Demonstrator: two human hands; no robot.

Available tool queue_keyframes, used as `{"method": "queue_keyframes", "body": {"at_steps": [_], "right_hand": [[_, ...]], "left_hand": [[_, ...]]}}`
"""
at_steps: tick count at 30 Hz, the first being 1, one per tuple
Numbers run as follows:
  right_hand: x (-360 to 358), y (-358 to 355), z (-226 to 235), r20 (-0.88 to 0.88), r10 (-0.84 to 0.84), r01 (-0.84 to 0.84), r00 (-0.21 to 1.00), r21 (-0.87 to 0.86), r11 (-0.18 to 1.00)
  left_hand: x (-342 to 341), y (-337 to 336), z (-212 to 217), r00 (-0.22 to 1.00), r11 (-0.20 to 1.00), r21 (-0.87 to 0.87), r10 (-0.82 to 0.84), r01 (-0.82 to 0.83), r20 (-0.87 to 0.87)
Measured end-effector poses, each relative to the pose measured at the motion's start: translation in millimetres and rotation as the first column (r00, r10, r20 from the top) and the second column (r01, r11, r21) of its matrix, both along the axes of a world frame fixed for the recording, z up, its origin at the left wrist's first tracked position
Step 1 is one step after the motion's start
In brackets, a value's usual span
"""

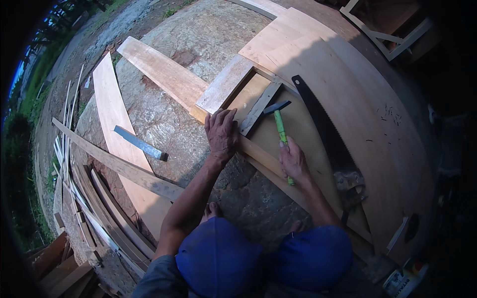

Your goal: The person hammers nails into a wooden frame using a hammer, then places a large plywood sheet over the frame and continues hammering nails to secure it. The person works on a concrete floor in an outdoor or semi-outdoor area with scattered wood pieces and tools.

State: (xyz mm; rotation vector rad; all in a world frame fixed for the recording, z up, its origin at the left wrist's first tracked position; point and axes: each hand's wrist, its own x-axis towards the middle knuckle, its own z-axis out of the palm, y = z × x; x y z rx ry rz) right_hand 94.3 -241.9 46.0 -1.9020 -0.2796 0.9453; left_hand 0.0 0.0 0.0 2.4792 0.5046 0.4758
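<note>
In my right hand (294,161) is a hammer (280,126) with a bright green handle, its dark metal head hanging over a wooden frame (265,160). My left hand (222,133) lies at the frame's near left corner, fingers curled over its edge. What sits beneath those fingers is hidden. A pale board (224,85) forms the frame's left part, and a narrow grey strip of wood (261,107) crosses it just left of the hammer head. Behind these, a tan panel (283,100) shows inside the frame.
A handsaw (318,116) lies right of the hammer on a large plywood sheet (367,114). To the left are a long pale board (112,94), a bluish-grey block (140,143) and several thin wood strips (112,216). A container (400,282) stands at the lower right.
</note>
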Motion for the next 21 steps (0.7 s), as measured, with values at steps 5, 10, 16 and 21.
{"method": "queue_keyframes", "body": {"at_steps": [5, 10, 16, 21], "right_hand": [[-38.0, -18.9, 12.1, 0.667, 0.333, -0.295, 0.666, -0.173, 0.94], [-46.3, -7.5, 11.4, 0.727, 0.399, -0.362, 0.559, -0.219, 0.906], [-49.2, 10.3, 4.6, 0.733, 0.505, -0.402, 0.455, -0.337, 0.851], [-57.5, 14.5, -0.6, 0.535, 0.212, -0.286, 0.818, 0.059, 0.956]], "left_hand": [[-43.3, 1.4, -10.9, 0.991, 0.997, 0.036, 0.06, -0.064, 0.116], [-42.9, -7.7, -4.8, 0.985, 0.974, -0.224, 0.063, -0.026, 0.16], [-41.4, -8.4, -4.5, 0.987, 0.963, -0.265, 0.085, -0.047, 0.134], [-48.4, -2.7, -5.4, 0.993, 0.994, 0.032, -0.105, 0.104, 0.05]]}}
